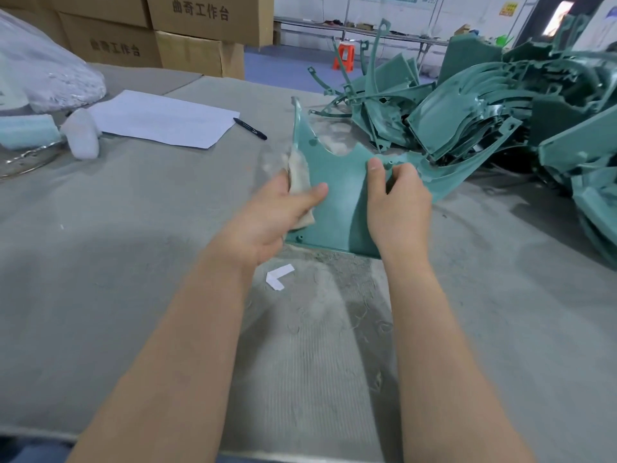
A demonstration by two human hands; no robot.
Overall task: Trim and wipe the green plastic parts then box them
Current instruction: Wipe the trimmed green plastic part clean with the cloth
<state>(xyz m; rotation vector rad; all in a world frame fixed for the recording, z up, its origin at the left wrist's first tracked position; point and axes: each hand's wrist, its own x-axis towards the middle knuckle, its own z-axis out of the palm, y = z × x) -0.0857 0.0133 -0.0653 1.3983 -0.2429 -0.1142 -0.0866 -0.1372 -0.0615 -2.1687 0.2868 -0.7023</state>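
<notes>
Grey felt table point(133, 262) underneath, dusty with little green shavings. Fingers of the left hand point(267, 218) curled tight round a pale cloth point(300, 182), pressing it on the left edge of the green part point(337, 202) — right hand point(397, 202) pinching the other side, thumb in front, fingers curled behind, part tipped up low over the table beside the big pile of green parts point(484, 111). Looks thin, light, smooth and a bit bendy, with pointy tips on top — best held by the wide flat middle and side edges, not the thin tips.
</notes>
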